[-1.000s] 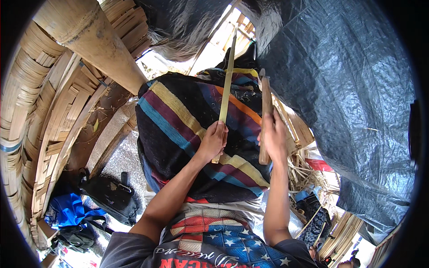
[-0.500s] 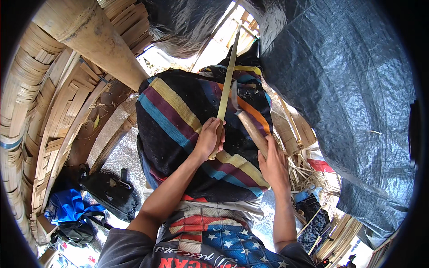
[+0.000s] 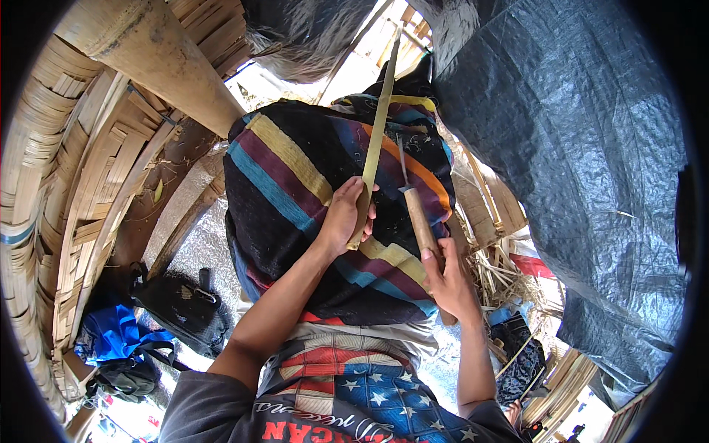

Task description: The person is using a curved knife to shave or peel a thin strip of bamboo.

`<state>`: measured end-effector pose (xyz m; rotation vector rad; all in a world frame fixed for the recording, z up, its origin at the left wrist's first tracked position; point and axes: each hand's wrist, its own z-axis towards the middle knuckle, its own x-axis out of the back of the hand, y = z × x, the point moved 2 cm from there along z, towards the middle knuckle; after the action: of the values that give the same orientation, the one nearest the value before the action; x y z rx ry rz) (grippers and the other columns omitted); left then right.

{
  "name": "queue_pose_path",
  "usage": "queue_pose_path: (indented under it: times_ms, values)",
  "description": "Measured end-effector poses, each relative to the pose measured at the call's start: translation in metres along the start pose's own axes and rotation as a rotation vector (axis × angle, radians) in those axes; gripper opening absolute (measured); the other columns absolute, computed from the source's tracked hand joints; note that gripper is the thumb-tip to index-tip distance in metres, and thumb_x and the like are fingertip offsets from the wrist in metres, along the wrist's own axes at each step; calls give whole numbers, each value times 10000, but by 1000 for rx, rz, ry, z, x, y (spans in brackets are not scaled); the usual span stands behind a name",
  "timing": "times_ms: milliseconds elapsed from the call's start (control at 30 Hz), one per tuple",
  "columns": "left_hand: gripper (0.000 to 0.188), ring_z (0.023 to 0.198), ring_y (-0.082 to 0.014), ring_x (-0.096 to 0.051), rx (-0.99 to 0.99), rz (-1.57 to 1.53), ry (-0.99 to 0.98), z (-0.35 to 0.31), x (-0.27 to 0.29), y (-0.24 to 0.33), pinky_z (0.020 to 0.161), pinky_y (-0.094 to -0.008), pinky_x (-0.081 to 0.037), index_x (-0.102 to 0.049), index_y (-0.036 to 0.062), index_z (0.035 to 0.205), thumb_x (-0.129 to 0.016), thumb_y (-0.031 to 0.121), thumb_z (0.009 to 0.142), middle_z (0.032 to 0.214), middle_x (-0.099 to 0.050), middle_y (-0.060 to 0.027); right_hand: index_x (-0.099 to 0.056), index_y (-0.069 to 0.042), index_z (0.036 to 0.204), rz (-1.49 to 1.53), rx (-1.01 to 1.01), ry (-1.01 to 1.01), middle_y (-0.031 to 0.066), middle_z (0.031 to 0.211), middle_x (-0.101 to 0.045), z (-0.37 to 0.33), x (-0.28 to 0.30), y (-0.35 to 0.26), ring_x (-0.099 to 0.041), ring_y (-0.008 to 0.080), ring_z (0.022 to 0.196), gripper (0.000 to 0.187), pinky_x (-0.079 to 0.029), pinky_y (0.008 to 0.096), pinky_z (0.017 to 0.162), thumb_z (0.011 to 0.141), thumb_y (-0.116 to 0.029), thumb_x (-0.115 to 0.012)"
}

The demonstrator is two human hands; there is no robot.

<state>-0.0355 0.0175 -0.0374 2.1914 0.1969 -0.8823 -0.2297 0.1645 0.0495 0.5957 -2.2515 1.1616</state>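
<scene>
My left hand (image 3: 346,216) is closed around the lower part of a long, flat bamboo strip (image 3: 378,131), which points up and away from me. A short piece of it sticks out below my palm. In my right hand (image 3: 447,279) is a knife (image 3: 420,223) with a wooden handle and a thin, narrow blade. The blade points away from me, to the right of the strip and apart from it. Under both hands a striped cloth (image 3: 284,177) in black, blue, purple, yellow and orange covers my lap; small pale shavings lie on it near the blade.
A woven bamboo wall (image 3: 44,184) and a thick bamboo pole (image 3: 170,63) stand at the left. A dark blue tarp (image 3: 576,162) hangs at the right. Black bags (image 3: 181,306) and a blue bag (image 3: 118,332) lie at lower left. Bamboo scraps (image 3: 509,284) lie at right.
The knife has drawn back toward me and slightly right, its blade farther from the strip and turned more edge-on. My left hand and the strip have shifted slightly.
</scene>
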Motion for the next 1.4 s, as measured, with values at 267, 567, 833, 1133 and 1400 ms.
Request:
queue_pose_path:
  times_ms: [267, 567, 833, 1133, 1400]
  values:
    - [275, 420, -132, -498, 55, 55, 131, 0, 4, -7, 351, -272, -393, -568, 66, 1148, -398, 281, 1118, 666, -563, -41, -448, -45, 1442, -269, 140, 41, 329, 1118, -666, 1, -2, -15, -625, 539, 1025, 510, -485, 592, 885, 1094, -416, -470]
    - [346, 375, -153, -491, -14, -57, -2, -2, -1, -12, 322, -289, -396, -455, 89, 995, -351, 383, 1145, 627, -520, -44, -568, -30, 1182, -413, 79, -30, 317, 999, -683, 7, 12, -38, -635, 531, 987, 459, -491, 618, 839, 1088, -466, -461]
    - [338, 338, -115, -419, -66, 111, 86, 1, -3, -17, 282, -260, -342, -468, 73, 1006, -369, 365, 1143, 599, -463, -18, -579, 6, 1081, -494, 75, -55, 328, 855, -659, 18, 19, -23, -634, 538, 840, 477, -497, 603, 756, 1107, -444, -424]
    - [346, 339, -123, -413, -88, 5, 40, 10, 12, -35, 280, -268, -353, -498, 56, 1044, -376, 365, 1143, 613, -478, -30, -583, -6, 1040, -744, 357, 125, 267, 627, -629, 23, 18, -30, -667, 461, 576, 397, -500, 546, 472, 1088, -392, -499]
    - [351, 347, -115, -415, -125, 248, 105, 5, 0, -24, 282, -267, -357, -476, 62, 1063, -363, 385, 1143, 614, -462, -25, -562, 31, 994, -864, 357, 123, 202, 645, -669, 34, 16, -30, -701, 388, 568, 403, -548, 466, 477, 1072, -363, -536]
